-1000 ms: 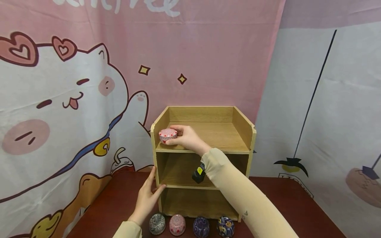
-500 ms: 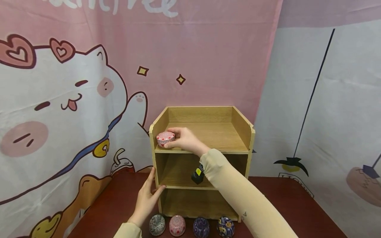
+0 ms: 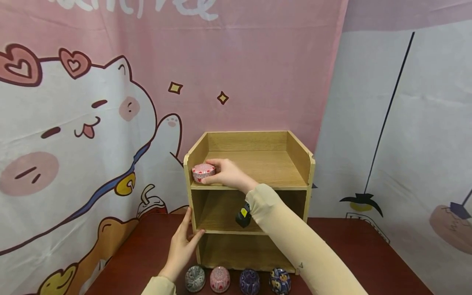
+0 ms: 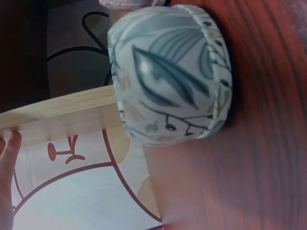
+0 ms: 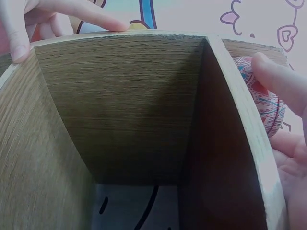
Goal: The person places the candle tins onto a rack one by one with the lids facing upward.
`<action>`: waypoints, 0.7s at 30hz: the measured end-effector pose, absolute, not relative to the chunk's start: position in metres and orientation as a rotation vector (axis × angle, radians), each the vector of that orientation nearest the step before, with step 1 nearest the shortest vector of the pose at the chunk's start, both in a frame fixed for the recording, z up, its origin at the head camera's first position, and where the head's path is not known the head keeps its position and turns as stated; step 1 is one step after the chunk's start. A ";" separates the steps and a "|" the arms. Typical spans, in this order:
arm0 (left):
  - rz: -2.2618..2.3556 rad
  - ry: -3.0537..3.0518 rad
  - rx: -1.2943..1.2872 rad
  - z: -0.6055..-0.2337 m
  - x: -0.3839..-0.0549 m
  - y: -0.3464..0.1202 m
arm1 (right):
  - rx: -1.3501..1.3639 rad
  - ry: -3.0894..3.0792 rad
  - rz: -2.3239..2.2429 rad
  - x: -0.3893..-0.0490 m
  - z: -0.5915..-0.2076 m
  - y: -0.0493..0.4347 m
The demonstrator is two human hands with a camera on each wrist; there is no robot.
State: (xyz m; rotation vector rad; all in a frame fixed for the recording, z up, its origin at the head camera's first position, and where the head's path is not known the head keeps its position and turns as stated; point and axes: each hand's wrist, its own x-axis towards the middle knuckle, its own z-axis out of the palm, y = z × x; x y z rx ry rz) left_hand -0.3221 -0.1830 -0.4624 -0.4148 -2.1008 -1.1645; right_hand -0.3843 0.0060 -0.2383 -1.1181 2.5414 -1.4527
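Observation:
In the head view, my right hand (image 3: 232, 176) holds a small round pink tin (image 3: 203, 172) patterned with red. Its thumb is at the near side and its fingers are behind. The tin is at the front left corner of the top tier of a wooden shelf unit (image 3: 250, 187), close to the left side wall. From the head view I cannot tell whether its base touches the board. My left hand (image 3: 180, 246) rests against the unit's left side, with straight fingers along the outside and the thumb at the middle board's front edge.
Several round tins stand in a row before the unit: grey leaf-patterned (image 3: 194, 278), pink (image 3: 219, 279), purple (image 3: 249, 281) and blue floral (image 3: 280, 281). The red-brown table (image 3: 343, 246) extends both ways. A printed cloth (image 3: 258, 73) hangs behind. A black wrist device (image 3: 243, 216) hangs under my right wrist.
My right hand has lowered the pink tin slightly and brought it a little left, nearer the top tier's front left corner. My left hand stays in place against the unit.

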 end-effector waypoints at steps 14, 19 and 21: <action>-1.125 -2.105 -0.409 -0.462 -0.325 -0.182 | -1.051 2.571 -1.394 -0.383 -0.233 0.008; -1.149 -2.116 -0.395 -0.462 -0.324 -0.181 | -1.038 2.513 -1.437 -0.379 -0.233 0.015; -1.147 -2.109 -0.400 -0.462 -0.324 -0.180 | -1.039 2.491 -1.451 -0.377 -0.233 0.018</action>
